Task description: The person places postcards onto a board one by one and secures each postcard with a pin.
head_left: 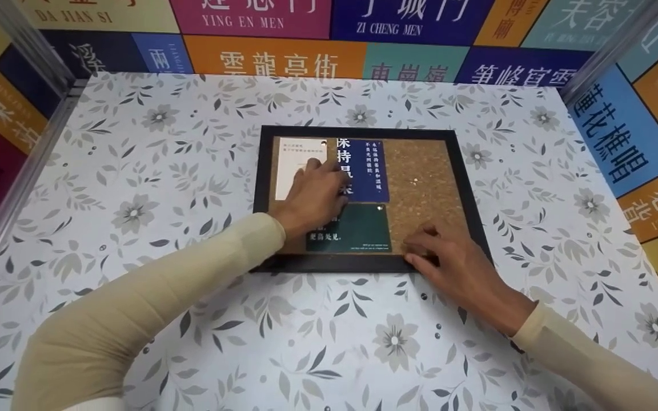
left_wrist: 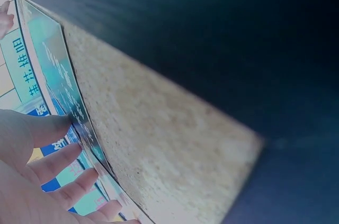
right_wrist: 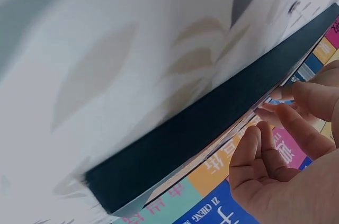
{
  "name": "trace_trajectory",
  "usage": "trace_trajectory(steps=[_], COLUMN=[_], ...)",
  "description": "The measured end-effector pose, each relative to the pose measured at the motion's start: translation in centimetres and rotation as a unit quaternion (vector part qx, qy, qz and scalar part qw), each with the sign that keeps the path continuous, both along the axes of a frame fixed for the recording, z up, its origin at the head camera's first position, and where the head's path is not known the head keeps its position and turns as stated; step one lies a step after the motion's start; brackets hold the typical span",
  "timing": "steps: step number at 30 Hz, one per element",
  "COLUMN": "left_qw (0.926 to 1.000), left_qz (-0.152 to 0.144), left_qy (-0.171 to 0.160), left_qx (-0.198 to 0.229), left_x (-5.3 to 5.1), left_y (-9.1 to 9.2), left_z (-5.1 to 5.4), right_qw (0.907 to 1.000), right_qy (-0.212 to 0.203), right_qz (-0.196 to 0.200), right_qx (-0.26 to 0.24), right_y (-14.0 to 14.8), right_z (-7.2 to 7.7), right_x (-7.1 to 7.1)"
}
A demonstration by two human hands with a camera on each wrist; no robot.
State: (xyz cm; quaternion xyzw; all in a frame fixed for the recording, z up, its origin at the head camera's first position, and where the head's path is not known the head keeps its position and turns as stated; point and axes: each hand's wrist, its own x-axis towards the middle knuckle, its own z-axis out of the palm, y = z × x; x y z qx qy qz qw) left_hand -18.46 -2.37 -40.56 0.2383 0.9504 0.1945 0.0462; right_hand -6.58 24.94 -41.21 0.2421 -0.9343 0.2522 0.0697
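A cork board [head_left: 426, 157] in a black frame [head_left: 329, 264] lies flat on the table. On its left part are a white card [head_left: 288, 174], a dark blue card [head_left: 370, 180] with white characters and a dark green card [head_left: 357, 229] below. My left hand [head_left: 315, 197] rests over these cards, hiding parts of them; the left wrist view shows its fingers [left_wrist: 58, 160] spread and relaxed. At the board's lower right, my right hand [head_left: 449, 257] has loosely bent fingers close to the frame's near edge. No object shows between its fingers [right_wrist: 273, 150].
White pushpins show at the white card's upper corner, at the green card's upper right corner and on the cork at right [head_left: 414, 181]. A floral cloth [head_left: 192, 319] covers the table. Colourful panels with characters [head_left: 277, 57] stand behind and beside it.
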Motion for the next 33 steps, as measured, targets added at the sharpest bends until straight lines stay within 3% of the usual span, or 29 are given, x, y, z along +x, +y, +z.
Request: trace_trajectory(steps=[8, 22, 28, 33], left_qw=[1.0, 1.0, 1.0, 1.0], left_qz=[-0.001, 0.001, 0.002, 0.004], left_qy=[0.005, -0.003, -0.003, -0.003], left_qx=[-0.003, -0.004, -0.005, -0.002], left_x=[0.0, -0.1, -0.2, -0.1], left_y=[0.0, 0.1, 0.1, 0.0], left_z=[0.1, 0.3, 0.2, 0.0], right_qw=[0.9983, 0.9941, 0.9936, 0.9946], right_qy=[0.054, 0.094, 0.079, 0.071], right_qz=[0.02, 0.025, 0.018, 0.017], right_qx=[0.008, 0.047, 0.079, 0.075], right_y=[0.8, 1.5, 1.8, 1.8], right_z=[-0.4, -1.3, -1.5, -1.7], right_x=[2.2, 4.6, 5.7, 5.9])
